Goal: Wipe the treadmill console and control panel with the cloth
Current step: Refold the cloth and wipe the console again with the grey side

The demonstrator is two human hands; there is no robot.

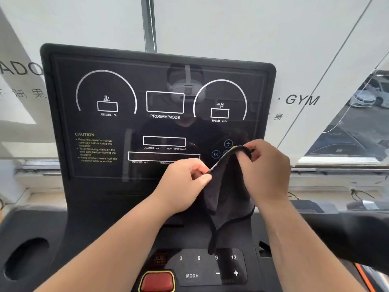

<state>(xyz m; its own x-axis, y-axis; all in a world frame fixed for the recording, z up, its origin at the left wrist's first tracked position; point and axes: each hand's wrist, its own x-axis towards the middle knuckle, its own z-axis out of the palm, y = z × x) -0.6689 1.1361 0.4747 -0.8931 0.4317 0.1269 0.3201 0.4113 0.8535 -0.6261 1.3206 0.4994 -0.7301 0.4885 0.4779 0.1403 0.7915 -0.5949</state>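
A dark grey cloth (226, 192) hangs in front of the lower right of the black treadmill console (117, 127). My left hand (183, 186) pinches the cloth's upper edge between thumb and fingers. My right hand (267, 169) grips the cloth's top fold higher up and to the right. The cloth drapes down, its lowest corner dangling just above the control panel (193, 268) with its number keys, MODE, minus and plus. The cloth and my right hand hide some round buttons on the console's right side.
A red stop button (156, 282) sits at the panel's lower left. A cup holder hole (25, 258) lies at the left of the tray. Behind the console stands a window with white film and GYM lettering (302, 100).
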